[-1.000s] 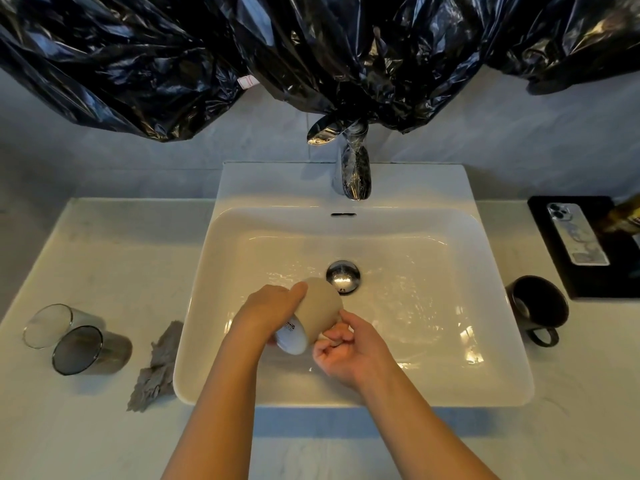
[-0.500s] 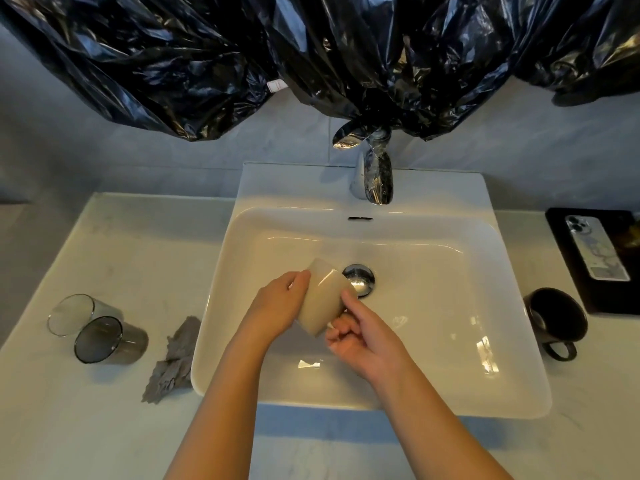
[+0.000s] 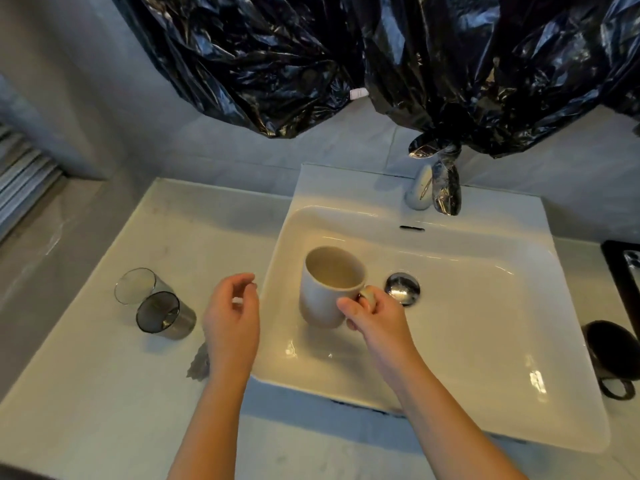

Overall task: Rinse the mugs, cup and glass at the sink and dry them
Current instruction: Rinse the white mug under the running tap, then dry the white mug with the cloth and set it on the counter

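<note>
My right hand (image 3: 375, 315) grips the beige mug (image 3: 327, 287) by its handle, upright above the sink (image 3: 485, 289) basin's left part. My left hand (image 3: 233, 313) hovers just left of the mug, fingers loosely curled, empty.

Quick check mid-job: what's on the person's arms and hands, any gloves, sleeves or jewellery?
Nothing worn that shows. The left hand and right hand are bare: no gloves, and no ring visible on either. The left forearm and right forearm are uncovered down to the frame's bottom edge, with no sleeve, watch or bracelet in view.
</note>
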